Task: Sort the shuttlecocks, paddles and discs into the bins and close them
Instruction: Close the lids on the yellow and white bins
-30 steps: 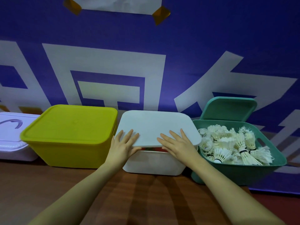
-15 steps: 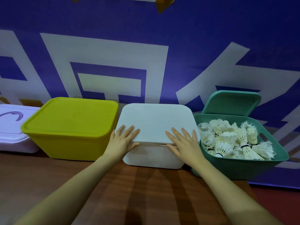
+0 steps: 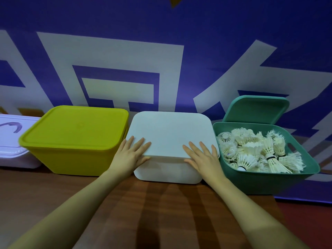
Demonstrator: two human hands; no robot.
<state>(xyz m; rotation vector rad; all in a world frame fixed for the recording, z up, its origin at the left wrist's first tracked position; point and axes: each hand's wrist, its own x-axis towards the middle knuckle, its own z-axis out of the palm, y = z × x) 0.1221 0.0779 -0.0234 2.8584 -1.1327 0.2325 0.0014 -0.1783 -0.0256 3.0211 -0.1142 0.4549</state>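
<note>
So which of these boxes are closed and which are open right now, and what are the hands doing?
Yellow bin: lid on, closed.
White bin: white lid lying on top, both hands pressing it.
Green bin: open, full of shuttlecocks.
Green lid: off, propped up behind its bin.
Pale box at far left: lid on.
Left hand: flat on the white lid.
Right hand: flat on the white lid.

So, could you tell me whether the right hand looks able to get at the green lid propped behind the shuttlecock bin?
Probably yes: the green lid stands uncovered, and the right hand merely rests flat nearby.
</note>
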